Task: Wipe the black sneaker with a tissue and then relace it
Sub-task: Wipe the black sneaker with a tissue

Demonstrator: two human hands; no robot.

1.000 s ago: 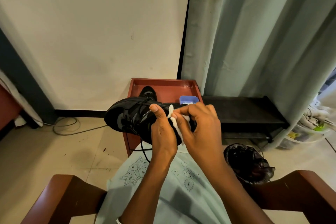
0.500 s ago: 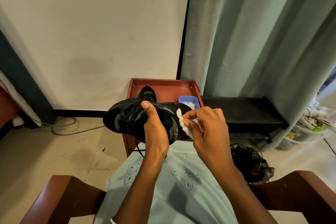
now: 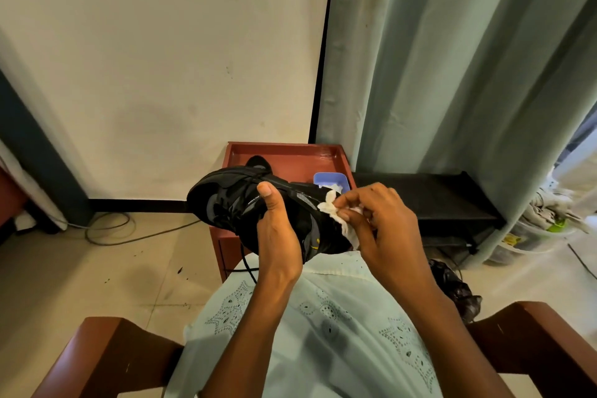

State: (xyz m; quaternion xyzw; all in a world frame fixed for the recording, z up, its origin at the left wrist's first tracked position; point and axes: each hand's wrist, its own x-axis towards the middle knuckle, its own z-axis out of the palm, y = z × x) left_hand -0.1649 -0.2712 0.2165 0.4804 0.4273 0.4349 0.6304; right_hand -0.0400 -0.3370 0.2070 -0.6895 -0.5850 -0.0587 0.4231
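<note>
Head view.
1. black sneaker (image 3: 223,203), grey side panels: held up over the lap. Long axis runs L–R, toe end out to L of the grip, heel end to R.
2. L hand (image 3: 277,236): wrapped round sneaker's middle, thumb on top.
3. R hand (image 3: 381,223): fingers pinching crumpled white tissue (image 3: 329,208). Tissue touches heel end, just R of L hand's grip, so R hand is nearer the wiping spot.
4. thin black lace (image 3: 246,263): dangles below grip. Relacing prob. not begun.

A pale green curtain (image 3: 452,74) is hanging at the right, partly covering a low black shelf (image 3: 420,200). A red-brown side table (image 3: 284,148) is standing against the wall (image 3: 161,58), and a grey cable (image 3: 109,234) is lying looped on the floor (image 3: 64,284).
</note>
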